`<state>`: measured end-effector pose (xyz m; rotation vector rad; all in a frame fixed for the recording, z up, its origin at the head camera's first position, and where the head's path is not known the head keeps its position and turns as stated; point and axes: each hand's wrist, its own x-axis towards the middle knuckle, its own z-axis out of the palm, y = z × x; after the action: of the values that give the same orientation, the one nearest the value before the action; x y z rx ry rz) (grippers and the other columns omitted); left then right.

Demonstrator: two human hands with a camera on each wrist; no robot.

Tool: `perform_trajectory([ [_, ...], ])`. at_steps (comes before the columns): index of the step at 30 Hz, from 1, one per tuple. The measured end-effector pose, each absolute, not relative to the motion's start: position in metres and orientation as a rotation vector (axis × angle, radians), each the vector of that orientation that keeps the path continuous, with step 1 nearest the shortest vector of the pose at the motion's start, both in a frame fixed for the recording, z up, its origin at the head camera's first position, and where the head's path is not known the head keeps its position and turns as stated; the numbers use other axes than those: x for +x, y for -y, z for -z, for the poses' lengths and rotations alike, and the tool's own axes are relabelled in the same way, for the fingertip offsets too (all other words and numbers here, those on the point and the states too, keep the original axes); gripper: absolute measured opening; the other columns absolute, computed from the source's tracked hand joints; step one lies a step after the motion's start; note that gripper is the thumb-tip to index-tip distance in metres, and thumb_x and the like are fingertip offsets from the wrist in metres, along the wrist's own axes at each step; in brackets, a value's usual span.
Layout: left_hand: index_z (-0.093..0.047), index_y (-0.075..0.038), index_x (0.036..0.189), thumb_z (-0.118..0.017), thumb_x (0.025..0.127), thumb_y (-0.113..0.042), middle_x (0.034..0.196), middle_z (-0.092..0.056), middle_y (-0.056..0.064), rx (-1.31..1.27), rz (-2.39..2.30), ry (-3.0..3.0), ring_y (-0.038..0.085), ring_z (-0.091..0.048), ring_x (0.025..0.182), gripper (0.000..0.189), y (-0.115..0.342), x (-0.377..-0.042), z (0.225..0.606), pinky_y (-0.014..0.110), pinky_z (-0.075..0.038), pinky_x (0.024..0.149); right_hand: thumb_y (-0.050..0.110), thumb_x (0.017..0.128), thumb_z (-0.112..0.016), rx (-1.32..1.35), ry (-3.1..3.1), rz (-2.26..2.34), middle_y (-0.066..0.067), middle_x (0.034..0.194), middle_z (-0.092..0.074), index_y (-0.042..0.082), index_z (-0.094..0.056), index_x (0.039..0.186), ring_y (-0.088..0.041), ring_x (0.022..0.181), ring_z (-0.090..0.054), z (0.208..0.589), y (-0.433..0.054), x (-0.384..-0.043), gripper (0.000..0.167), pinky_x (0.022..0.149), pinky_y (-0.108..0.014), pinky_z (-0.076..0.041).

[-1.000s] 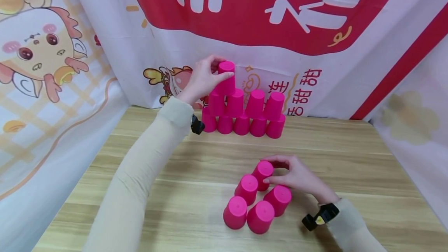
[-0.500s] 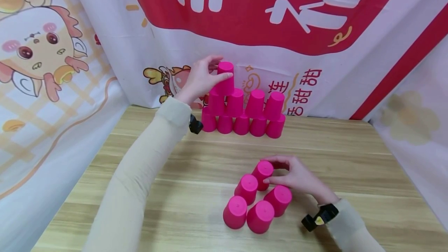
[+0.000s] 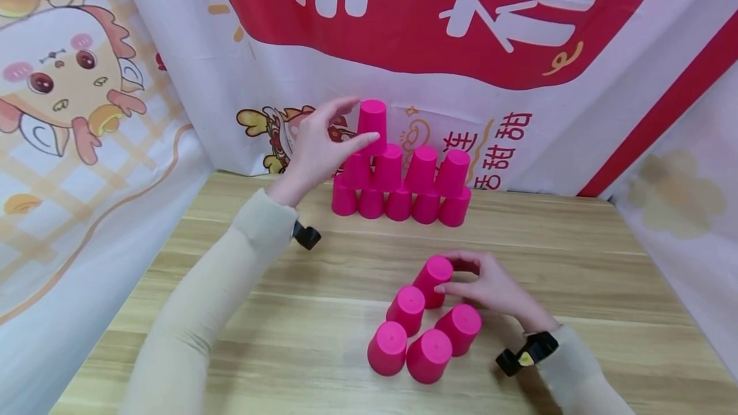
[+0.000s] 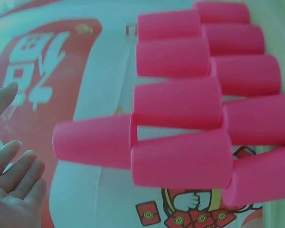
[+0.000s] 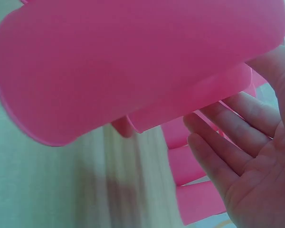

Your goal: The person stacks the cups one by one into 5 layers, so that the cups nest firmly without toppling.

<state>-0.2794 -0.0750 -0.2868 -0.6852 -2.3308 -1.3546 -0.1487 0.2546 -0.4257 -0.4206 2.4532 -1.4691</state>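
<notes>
1. My left hand [image 3: 318,146] is letting go: half a second ago its thumb and fingers were closing round the top cup [image 3: 373,119], and now they are spreading away. The left wrist view is showing them apart from that cup.
2. That cup is standing upside down by itself on the third tier, bridging the two leftmost cups of the second row [image 3: 387,170]. So I am judging its placement finished.
3. Below, four cups are making up that second row, resting on a bottom row [image 3: 398,205] of five, at the far side of the table [image 3: 323,338] before the printed cloth [image 3: 346,72].
4. My right hand [image 3: 490,285] is pinching the lifted cup [image 3: 432,278] between thumb and fingers. Its top is sitting higher and farther right than a moment ago, so it seems to be coming up; whether its rim is fully clear of the table, I cannot tell.
5. Near me, four loose cups [image 3: 430,357] are staying where they were, mouths down, just beside the lifted one.
6. As I am reading it, the work is passing from my left hand to my right, with one cup settled and another leaving the group.
</notes>
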Motion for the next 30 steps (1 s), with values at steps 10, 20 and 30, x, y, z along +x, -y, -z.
perform_trajectory([
  [10,-0.058,-0.019,0.143,-0.082,0.086,-0.046,0.137,-0.06,-0.012,-0.852,1.406,2.396,0.009,-0.053,0.127,0.068,0.074,-0.23,0.336,0.041,-0.046,0.103,0.029,0.084,-0.086,-0.5,-2.542,1.559,0.006,0.118,-0.07,0.023,-0.069,0.13,-0.021,0.115,-0.061,0.409,-0.259,-0.157,0.049,0.103,-0.063,-0.041],
  [20,-0.06,-0.022,0.141,-0.085,0.084,-0.042,0.137,-0.06,-0.011,-0.953,1.56,2.523,0.009,-0.053,0.127,0.066,0.063,-0.2,0.378,0.045,-0.047,0.104,0.015,0.089,-0.081,-0.574,-2.682,1.656,-0.001,0.125,-0.069,0.013,-0.065,0.137,-0.019,0.115,-0.061,0.372,-0.266,-0.168,0.051,0.1,-0.035,-0.049],
  [30,-0.059,-0.023,0.142,-0.085,0.084,-0.039,0.136,-0.062,-0.009,-1.212,1.696,2.679,0.009,-0.054,0.127,0.066,0.05,-0.177,0.408,0.053,-0.044,0.107,0.008,0.087,-0.082,-0.673,-2.833,1.828,-0.005,0.12,-0.07,0.013,-0.068,0.134,-0.021,0.108,-0.065,0.312,-0.263,-0.186,0.049,0.091,-0.025,-0.053],
])
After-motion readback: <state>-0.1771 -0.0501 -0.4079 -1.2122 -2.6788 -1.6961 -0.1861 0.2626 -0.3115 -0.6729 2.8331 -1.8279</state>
